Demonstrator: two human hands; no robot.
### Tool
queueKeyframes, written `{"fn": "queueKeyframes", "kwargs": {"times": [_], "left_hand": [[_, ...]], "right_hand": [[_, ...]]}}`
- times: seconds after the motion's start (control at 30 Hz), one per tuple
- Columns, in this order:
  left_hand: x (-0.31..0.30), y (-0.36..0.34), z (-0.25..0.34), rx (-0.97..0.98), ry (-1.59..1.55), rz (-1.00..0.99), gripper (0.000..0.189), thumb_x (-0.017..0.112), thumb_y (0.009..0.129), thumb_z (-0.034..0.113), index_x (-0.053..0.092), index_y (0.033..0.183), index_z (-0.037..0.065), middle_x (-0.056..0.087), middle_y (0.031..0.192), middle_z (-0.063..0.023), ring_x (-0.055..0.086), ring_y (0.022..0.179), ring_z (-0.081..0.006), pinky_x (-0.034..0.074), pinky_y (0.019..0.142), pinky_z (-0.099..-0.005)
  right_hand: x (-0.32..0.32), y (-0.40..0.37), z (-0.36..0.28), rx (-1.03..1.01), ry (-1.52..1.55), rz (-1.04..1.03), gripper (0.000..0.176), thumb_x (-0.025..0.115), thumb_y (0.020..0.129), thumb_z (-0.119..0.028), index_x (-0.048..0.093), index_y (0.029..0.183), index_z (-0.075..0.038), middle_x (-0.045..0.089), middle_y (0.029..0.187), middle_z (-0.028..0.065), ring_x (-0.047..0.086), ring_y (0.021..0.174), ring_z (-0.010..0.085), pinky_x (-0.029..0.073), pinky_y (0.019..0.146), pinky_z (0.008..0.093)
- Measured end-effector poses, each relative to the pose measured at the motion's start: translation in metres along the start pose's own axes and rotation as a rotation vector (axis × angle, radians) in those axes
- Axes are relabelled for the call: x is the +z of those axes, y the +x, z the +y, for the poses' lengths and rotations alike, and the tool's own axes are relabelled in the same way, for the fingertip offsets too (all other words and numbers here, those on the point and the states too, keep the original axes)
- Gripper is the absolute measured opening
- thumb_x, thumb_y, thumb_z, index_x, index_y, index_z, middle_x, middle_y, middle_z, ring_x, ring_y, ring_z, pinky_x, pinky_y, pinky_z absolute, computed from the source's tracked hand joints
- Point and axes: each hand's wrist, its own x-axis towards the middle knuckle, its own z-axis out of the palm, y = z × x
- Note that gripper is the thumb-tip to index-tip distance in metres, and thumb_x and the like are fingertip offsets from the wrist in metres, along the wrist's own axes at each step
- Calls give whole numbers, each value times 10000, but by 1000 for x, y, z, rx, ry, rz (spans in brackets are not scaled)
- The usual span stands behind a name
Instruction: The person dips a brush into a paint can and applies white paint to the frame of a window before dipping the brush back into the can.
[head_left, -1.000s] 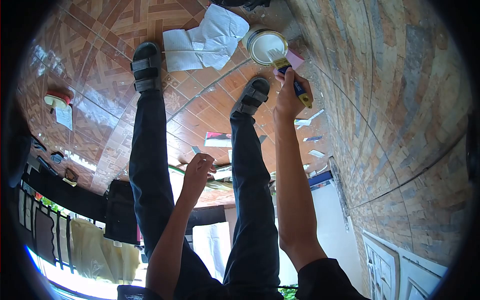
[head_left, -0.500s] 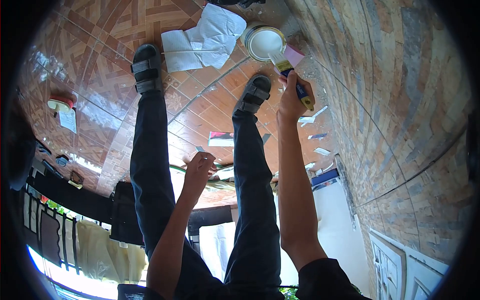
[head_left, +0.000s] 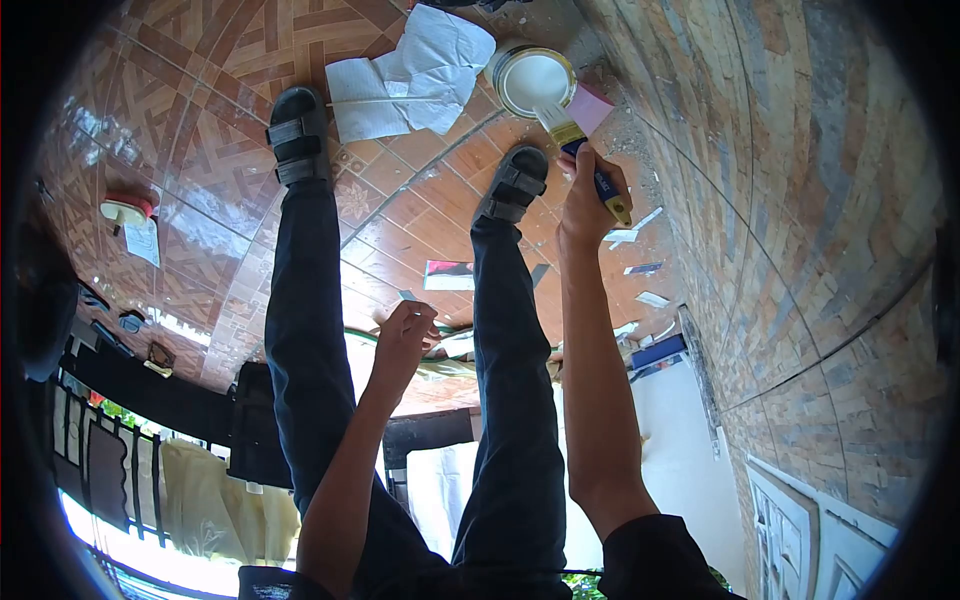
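Note:
My right hand (head_left: 592, 205) is wrapped round the handle of a paintbrush (head_left: 568, 135) with a blue and yellow handle. Its pale bristles overlap the near rim of an open paint can (head_left: 497, 92) filled with white paint. A pink sheet (head_left: 590, 108) lies beside the can, partly behind the brush. My left hand (head_left: 403, 340) hangs in the air in front of my legs, its fingers loosely curled and slightly apart, with nothing visible in them.
Crumpled white paper (head_left: 410, 80) lies left of the can on the tiled floor (head_left: 400, 215). My sandalled feet stand near both. A stone-patterned wall (head_left: 760, 200) rises on the right, with paper scraps (head_left: 652, 299) along its foot. A red-and-white object (head_left: 125, 210) lies far left.
The whole view has shifted slightly to the right. Both hands keep nearly the same pose, and the brush stays at the can's rim.

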Motion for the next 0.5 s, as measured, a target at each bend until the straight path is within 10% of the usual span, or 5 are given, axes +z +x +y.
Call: {"fn": "queueKeyframes", "kwargs": {"times": [0.5], "left_hand": [[-1, 0, 0, 11, -66, -10, 178, 480, 899, 239, 545, 942, 80, 567, 798, -37, 576, 791, -126, 426, 726, -280]], "right_hand": [[59, 19, -5, -63, 95, -43, 82, 604, 814, -14, 555, 791, 47, 642, 723, 147, 661, 640, 174, 538, 604, 232]]}}
